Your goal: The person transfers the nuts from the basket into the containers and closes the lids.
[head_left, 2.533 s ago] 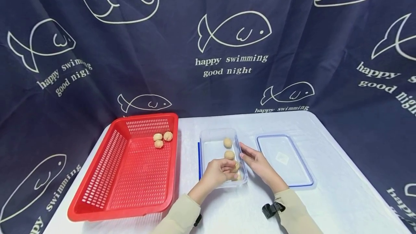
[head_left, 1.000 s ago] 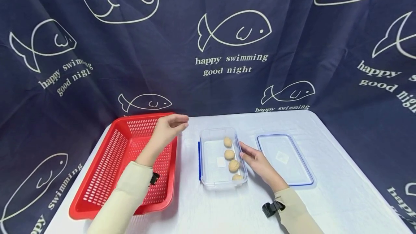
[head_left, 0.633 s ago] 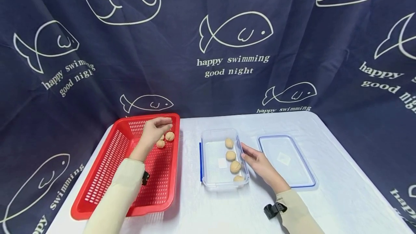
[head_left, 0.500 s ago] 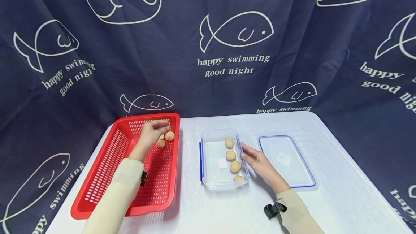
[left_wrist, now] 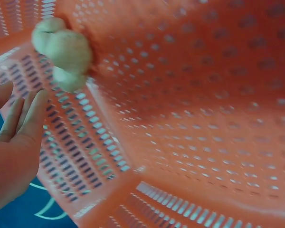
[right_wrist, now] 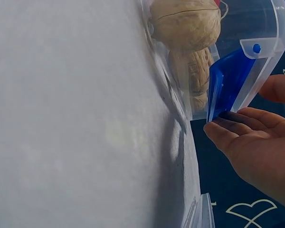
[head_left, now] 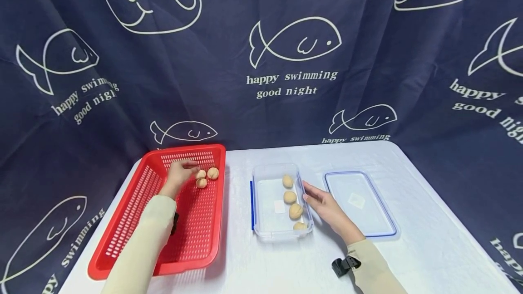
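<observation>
Head view: the left hand is inside the red basket and far nearer its three walnuts than the right hand, which is across at the clear box. Those walnuts sit together toward the basket's far right corner, just to the right of the left hand's fingertips, so the gap looks short and sideways. They are close to round, with no long axis I can make out. In the left wrist view, the left hand's fingers reach out straight, thumb apart, holding nothing. The right hand rests at the box's right wall, fingers nearly straight at the blue latch, not gripping. Four walnuts line that wall inside; the lid lies on the bench beyond.
</observation>
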A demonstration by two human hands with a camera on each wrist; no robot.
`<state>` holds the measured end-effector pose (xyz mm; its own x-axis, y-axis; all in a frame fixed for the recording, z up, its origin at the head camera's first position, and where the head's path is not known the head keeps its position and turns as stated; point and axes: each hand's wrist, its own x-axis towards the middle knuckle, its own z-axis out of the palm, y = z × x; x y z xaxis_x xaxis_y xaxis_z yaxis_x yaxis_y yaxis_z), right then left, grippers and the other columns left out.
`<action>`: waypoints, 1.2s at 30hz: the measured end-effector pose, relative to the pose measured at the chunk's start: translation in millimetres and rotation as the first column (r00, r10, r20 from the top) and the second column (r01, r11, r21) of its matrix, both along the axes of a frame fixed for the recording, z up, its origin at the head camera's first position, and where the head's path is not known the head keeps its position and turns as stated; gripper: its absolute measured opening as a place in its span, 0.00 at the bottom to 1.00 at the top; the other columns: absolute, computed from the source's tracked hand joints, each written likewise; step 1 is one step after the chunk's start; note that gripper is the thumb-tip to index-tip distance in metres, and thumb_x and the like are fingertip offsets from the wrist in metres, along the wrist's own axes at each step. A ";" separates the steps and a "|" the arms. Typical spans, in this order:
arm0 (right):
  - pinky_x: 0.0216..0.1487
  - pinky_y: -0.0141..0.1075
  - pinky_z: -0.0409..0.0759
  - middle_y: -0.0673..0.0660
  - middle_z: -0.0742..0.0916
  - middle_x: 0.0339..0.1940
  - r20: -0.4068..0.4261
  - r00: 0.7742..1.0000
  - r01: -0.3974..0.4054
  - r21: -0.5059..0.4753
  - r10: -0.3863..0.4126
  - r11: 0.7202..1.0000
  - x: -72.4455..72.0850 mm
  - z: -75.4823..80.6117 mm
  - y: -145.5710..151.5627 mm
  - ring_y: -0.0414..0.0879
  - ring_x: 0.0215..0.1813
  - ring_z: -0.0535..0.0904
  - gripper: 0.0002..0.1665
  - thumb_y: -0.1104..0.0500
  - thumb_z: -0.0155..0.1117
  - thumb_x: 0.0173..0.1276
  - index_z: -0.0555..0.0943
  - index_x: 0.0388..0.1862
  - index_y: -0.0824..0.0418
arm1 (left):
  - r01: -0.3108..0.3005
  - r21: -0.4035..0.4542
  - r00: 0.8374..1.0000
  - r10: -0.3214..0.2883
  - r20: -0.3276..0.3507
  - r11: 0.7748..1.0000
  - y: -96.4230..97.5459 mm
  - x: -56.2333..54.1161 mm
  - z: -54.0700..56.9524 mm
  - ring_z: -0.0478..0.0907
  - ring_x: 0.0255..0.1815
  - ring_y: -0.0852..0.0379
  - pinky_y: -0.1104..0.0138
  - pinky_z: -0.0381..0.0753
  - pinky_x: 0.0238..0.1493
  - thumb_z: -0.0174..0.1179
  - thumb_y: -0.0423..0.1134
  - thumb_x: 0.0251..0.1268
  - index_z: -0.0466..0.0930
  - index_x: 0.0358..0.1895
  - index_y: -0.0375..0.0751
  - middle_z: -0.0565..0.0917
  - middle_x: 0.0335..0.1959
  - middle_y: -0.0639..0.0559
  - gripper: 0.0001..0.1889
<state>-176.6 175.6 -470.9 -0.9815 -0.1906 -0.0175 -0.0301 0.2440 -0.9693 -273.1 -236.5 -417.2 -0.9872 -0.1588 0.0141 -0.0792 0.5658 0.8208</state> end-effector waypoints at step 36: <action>0.71 0.42 0.55 0.66 0.66 0.72 -0.023 1.000 -0.010 -0.034 0.009 0.999 1.9 0.1 1.4 0.57 0.73 0.59 0.31 0.60 0.53 0.74 0.60 0.72 0.69 | 0.093 -0.144 0.994 -0.084 0.068 0.985 -25.9 -34.2 -49.8 0.79 0.31 0.50 0.63 0.78 0.32 0.73 0.31 0.45 0.83 0.36 0.30 0.85 0.30 0.41 0.14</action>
